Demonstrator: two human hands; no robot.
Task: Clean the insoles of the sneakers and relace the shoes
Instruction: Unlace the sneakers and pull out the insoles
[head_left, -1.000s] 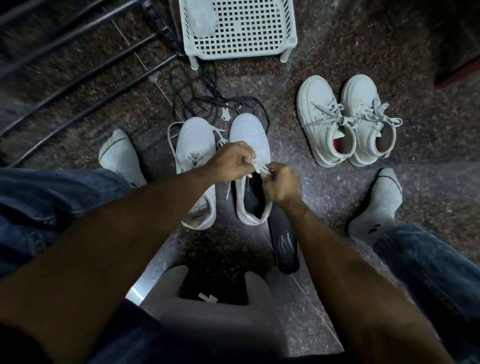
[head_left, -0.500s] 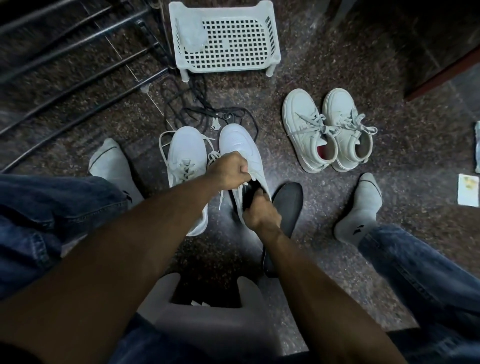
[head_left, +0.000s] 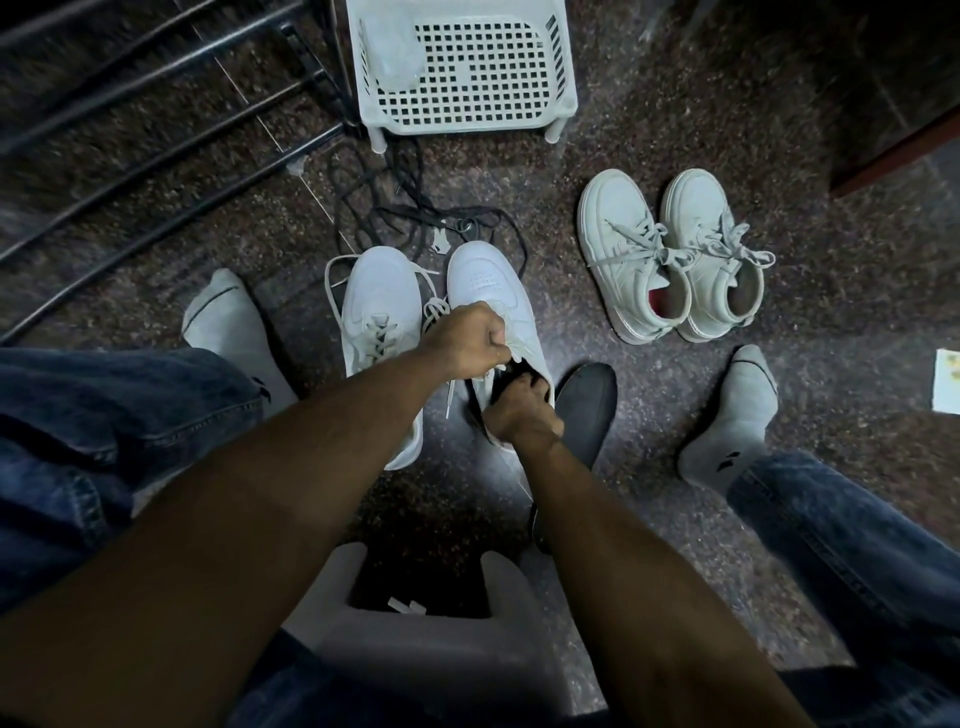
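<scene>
Left hand (head_left: 470, 340) was clenched on the tongue and white laces of the right-hand white sneaker (head_left: 493, 306) – pulling the opening wide. Right hand (head_left: 522, 410) was fingers-down inside that sneaker's opening, curled around something dark; can't tell exactly what it gripped. A dark insole (head_left: 584, 410) lay on the floor (head_left: 649, 467) just beside the shoe, partly under the right wrist. Second white sneaker (head_left: 379, 332) sat touching on the left, laced loosely. Grey laced pair (head_left: 670, 254) stood well apart to the right. Black laces (head_left: 415, 218) lay tangled between the sneakers and a white plastic basket (head_left: 462, 67).
</scene>
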